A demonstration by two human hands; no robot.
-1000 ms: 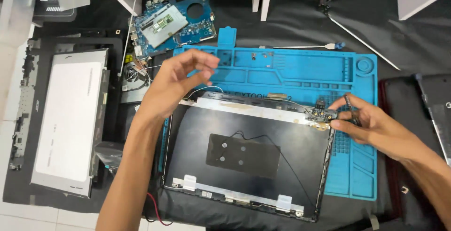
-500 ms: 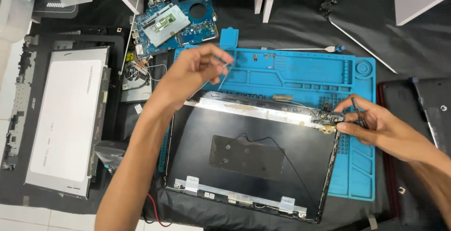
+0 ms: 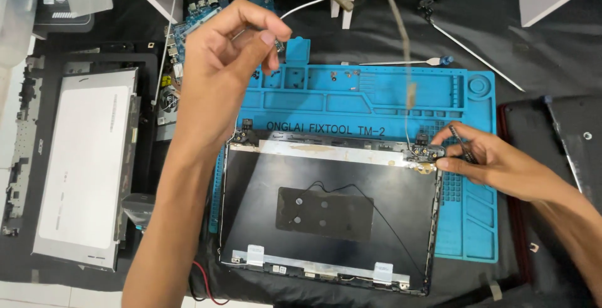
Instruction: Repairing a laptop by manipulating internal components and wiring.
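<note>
Left hand (image 3: pixel 229 51) higher — cable (image 3: pixel 401 45) (taut)

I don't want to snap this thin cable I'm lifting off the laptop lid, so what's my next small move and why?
Probably keep lifting gently with the left hand, since the thin cable already arcs up from it and drops to the hinge corner of the black laptop lid, where the right hand presses.

Left hand (image 3: pixel 229 51) risen, lifting cable (image 3: pixel 401 51) up off lid (image 3: pixel 326 214).

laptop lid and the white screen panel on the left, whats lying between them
In the head view, the left forearm crosses the gap between laptop lid and screen panel; under it, a small grey part.
</note>
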